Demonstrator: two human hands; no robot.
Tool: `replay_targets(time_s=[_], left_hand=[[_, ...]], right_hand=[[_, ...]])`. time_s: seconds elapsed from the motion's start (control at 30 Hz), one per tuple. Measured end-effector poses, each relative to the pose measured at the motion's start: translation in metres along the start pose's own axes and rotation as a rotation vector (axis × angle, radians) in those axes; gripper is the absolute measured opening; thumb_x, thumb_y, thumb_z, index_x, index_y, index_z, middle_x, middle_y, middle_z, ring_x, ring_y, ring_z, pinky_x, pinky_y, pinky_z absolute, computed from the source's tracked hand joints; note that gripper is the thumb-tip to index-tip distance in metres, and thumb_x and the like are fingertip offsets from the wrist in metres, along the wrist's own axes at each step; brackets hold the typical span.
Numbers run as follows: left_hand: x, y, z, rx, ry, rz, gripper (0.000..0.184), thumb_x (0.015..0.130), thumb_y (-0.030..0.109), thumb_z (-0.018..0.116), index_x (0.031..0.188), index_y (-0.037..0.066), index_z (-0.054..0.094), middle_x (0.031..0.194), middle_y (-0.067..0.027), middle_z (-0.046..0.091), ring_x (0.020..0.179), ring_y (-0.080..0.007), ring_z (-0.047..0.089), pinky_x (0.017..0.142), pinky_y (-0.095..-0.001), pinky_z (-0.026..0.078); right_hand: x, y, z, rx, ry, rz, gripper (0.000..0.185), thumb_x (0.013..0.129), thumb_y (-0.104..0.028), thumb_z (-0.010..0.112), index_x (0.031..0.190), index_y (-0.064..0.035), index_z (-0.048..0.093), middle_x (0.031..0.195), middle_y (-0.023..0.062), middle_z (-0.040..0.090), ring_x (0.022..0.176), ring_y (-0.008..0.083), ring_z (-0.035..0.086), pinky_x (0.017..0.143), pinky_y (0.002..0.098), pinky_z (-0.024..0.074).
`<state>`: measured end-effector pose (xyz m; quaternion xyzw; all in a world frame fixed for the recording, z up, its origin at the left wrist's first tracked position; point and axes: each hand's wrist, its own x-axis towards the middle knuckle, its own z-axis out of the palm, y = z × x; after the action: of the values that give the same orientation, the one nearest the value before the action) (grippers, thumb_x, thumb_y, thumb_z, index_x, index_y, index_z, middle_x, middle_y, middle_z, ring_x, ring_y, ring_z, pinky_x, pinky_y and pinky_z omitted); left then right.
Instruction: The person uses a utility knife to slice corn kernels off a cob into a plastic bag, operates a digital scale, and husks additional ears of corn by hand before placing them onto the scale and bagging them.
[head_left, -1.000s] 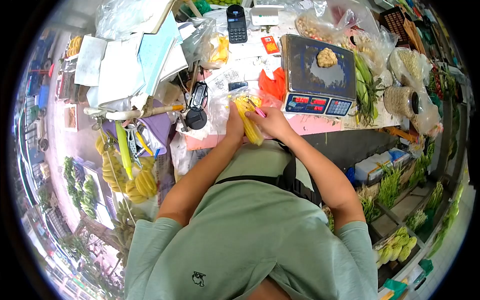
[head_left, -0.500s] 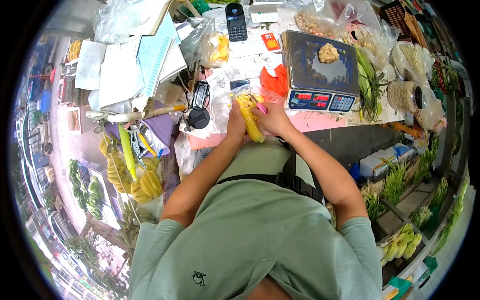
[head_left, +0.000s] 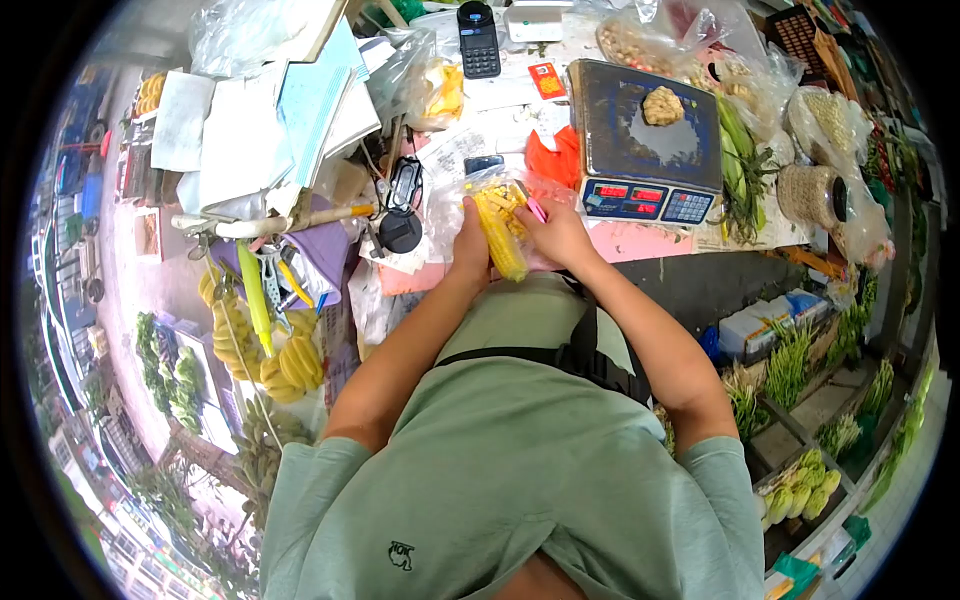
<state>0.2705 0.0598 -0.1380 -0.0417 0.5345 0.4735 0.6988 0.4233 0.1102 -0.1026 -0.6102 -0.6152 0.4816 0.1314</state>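
Upright and slightly tilted in front of my waist is a yellow corn cob [head_left: 500, 240], with the fingers of my left hand [head_left: 471, 243] wrapped round its left side. My right hand [head_left: 558, 235] is closed on a small tool with a pink handle [head_left: 537, 209], just right of the cob; the tool's working end is too small to make out. Behind the cob, loose yellow kernels [head_left: 510, 195] lie in a clear plastic bag [head_left: 447, 208] spread on the table edge.
A digital scale [head_left: 648, 135] with a pale knobbly lump [head_left: 662, 106] on it stands right of my hands. Near it lie an orange-red bag [head_left: 552, 158], a phone [head_left: 484, 164] and green corn husks [head_left: 738, 165]. Papers [head_left: 245, 130] pile up left; bananas [head_left: 295, 368] hang below.
My right hand with the pink-handled tool has shifted slightly right, away from the cob, showing more kernels behind it. My left hand still holds the cob.
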Motion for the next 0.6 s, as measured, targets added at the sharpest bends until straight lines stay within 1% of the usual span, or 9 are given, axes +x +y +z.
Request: replay_targets(time_s=[0.07, 0.13, 0.27, 0.33, 0.37, 0.43, 0.47, 0.53, 0.6], left_hand=[[0.000, -0.004, -0.004, 0.080, -0.006, 0.021, 0.073, 0.103, 0.068, 0.031, 0.127, 0.004, 0.058, 0.107, -0.0105, 0.066, 0.093, -0.0224, 0.065, 0.081, -0.0369, 0.054], [0.005, -0.009, -0.009, 0.208, -0.051, 0.068, 0.072, 0.102, 0.069, 0.030, 0.122, 0.006, 0.060, 0.097, -0.0074, 0.065, 0.087, -0.0197, 0.064, 0.076, -0.0344, 0.052], [0.012, -0.017, -0.014, 0.291, -0.053, 0.138, 0.073, 0.103, 0.069, 0.030, 0.124, 0.006, 0.060, 0.100, -0.0082, 0.065, 0.087, -0.0195, 0.064, 0.077, -0.0335, 0.053], [0.007, -0.014, -0.011, 0.370, -0.007, 0.193, 0.072, 0.103, 0.068, 0.030, 0.125, 0.006, 0.059, 0.102, -0.0085, 0.064, 0.088, -0.0193, 0.063, 0.078, -0.0333, 0.052], [0.005, -0.012, -0.010, 0.368, -0.004, 0.193, 0.072, 0.103, 0.068, 0.030, 0.125, 0.006, 0.059, 0.102, -0.0085, 0.064, 0.088, -0.0193, 0.063, 0.078, -0.0333, 0.052], [0.006, -0.013, -0.012, 0.380, -0.033, 0.175, 0.072, 0.103, 0.067, 0.030, 0.126, 0.006, 0.059, 0.105, -0.0087, 0.063, 0.089, -0.0195, 0.062, 0.079, -0.0333, 0.052], [0.008, -0.014, -0.012, 0.380, -0.033, 0.174, 0.072, 0.103, 0.067, 0.030, 0.126, 0.006, 0.059, 0.105, -0.0087, 0.063, 0.089, -0.0195, 0.062, 0.079, -0.0333, 0.052], [0.017, -0.023, -0.019, 0.459, 0.030, 0.236, 0.070, 0.103, 0.067, 0.031, 0.125, 0.006, 0.059, 0.102, -0.0083, 0.063, 0.085, -0.0195, 0.062, 0.076, -0.0327, 0.052], [0.022, -0.028, -0.026, 0.469, 0.004, 0.219, 0.070, 0.103, 0.066, 0.032, 0.123, 0.006, 0.060, 0.101, -0.0083, 0.063, 0.085, -0.0192, 0.062, 0.075, -0.0323, 0.052]], right_hand=[[-0.004, -0.012, -0.001, 0.044, -0.034, 0.025, 0.041, 0.091, -0.039, 0.070, 0.088, 0.0016, 0.069, 0.075, 0.0212, 0.067, 0.068, 0.0332, 0.066, 0.065, 0.0417, 0.0499], [-0.005, -0.017, 0.000, 0.101, -0.169, 0.064, 0.040, 0.091, -0.038, 0.069, 0.088, 0.0019, 0.070, 0.076, 0.0219, 0.068, 0.068, 0.0330, 0.066, 0.066, 0.0424, 0.0501], [0.001, -0.011, 0.000, 0.061, -0.124, 0.063, 0.040, 0.091, -0.038, 0.070, 0.087, 0.0018, 0.070, 0.072, 0.0194, 0.067, 0.066, 0.0306, 0.065, 0.064, 0.0415, 0.0495], [0.004, -0.006, -0.001, 0.039, 0.082, -0.075, 0.043, 0.090, -0.041, 0.070, 0.087, 0.0018, 0.070, 0.071, 0.0180, 0.066, 0.064, 0.0273, 0.064, 0.064, 0.0405, 0.0493], [0.005, -0.003, 0.001, 0.038, 0.079, -0.076, 0.043, 0.090, -0.041, 0.070, 0.087, 0.0018, 0.070, 0.071, 0.0180, 0.066, 0.064, 0.0273, 0.064, 0.064, 0.0405, 0.0493], [0.003, -0.012, -0.001, 0.066, 0.008, -0.036, 0.035, 0.092, -0.033, 0.071, 0.086, 0.0014, 0.069, 0.066, 0.0132, 0.063, 0.059, 0.0199, 0.059, 0.059, 0.0377, 0.0463], [0.002, -0.017, -0.001, 0.067, 0.008, -0.036, 0.035, 0.092, -0.033, 0.071, 0.086, 0.0014, 0.069, 0.066, 0.0132, 0.063, 0.059, 0.0199, 0.059, 0.059, 0.0377, 0.0463], [0.002, -0.023, 0.000, 0.060, -0.095, 0.049, 0.035, 0.092, -0.033, 0.070, 0.087, 0.0017, 0.069, 0.072, 0.0182, 0.066, 0.064, 0.0271, 0.064, 0.062, 0.0406, 0.0479], [0.008, -0.003, 0.008, 0.033, -0.014, 0.007, 0.037, 0.093, -0.035, 0.070, 0.087, 0.0023, 0.069, 0.073, 0.0197, 0.067, 0.065, 0.0294, 0.064, 0.063, 0.0410, 0.0482]])
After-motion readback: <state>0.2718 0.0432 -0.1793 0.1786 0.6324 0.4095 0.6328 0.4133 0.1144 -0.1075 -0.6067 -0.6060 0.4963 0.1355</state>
